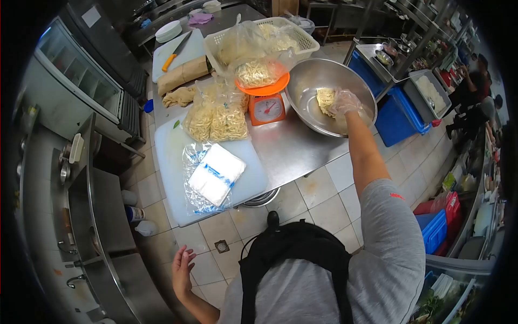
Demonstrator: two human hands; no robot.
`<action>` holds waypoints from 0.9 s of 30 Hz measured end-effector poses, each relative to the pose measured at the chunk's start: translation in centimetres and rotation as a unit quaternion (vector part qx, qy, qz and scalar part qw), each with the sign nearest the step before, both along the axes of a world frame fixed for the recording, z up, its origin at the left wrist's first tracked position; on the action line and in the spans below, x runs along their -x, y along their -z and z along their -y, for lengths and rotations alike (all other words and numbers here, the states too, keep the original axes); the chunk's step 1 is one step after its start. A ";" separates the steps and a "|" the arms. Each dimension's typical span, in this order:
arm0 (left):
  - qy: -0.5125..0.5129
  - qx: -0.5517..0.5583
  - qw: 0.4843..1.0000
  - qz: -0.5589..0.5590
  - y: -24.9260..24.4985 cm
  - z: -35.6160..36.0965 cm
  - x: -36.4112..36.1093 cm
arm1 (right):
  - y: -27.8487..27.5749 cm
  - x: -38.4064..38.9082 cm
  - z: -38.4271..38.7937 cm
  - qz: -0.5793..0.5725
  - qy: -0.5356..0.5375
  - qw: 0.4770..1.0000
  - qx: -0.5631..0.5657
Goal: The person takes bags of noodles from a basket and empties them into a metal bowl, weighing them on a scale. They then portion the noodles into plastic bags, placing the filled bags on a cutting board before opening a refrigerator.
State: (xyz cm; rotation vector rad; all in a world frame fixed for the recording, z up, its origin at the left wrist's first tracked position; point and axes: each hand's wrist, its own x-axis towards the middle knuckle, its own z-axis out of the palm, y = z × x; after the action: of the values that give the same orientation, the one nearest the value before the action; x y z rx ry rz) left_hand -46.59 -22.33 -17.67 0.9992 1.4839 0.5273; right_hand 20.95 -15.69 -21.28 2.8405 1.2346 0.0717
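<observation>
My right hand (347, 102), in a clear plastic glove, is inside the large steel bowl (305, 116), its fingers closed on pale noodles (326, 100). Bare and raised off the table's left front, my left hand (184, 262) holds nothing, its fingers apart. Left of the bowl stands an orange scale (267, 109); a bag of noodles (254, 74) rests on its orange plate (275, 86). More bagged noodles (220, 119) lie beside the scale. A pack of white plastic bags (217, 174) is on the near white cutting board (251, 186).
Behind the scale is a white basket (310, 47) of bagged noodles. A knife (177, 51) with an orange handle lies on the far board beside a brown paper roll (183, 74). Blue bins (399, 121) stand to the right. Several people (477, 102) are at the far right.
</observation>
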 end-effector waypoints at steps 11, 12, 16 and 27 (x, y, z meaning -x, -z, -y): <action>0.086 -0.102 0.990 0.034 -5.8 -5.0 -10.3 | -11.5 -2.1 1.3 -0.141 -0.116 0.969 -0.164; 0.090 -0.115 0.988 0.047 -6.0 -4.8 -11.5 | -12.2 -2.1 1.2 -0.166 -0.081 0.969 -0.166; 0.101 -0.113 0.985 0.084 -6.5 -4.1 -17.4 | -9.1 -4.5 0.7 -0.183 -0.223 0.955 0.066; 0.142 -0.152 0.978 0.032 -4.4 -3.2 -22.2 | 4.4 -5.6 -4.7 -0.186 -0.419 0.883 -0.106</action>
State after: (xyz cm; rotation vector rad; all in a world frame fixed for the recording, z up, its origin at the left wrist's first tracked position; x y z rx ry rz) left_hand -24.44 -19.16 -13.30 1.3966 1.1971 0.5832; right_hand 26.54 -10.97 -25.65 2.2796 2.5893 -0.3455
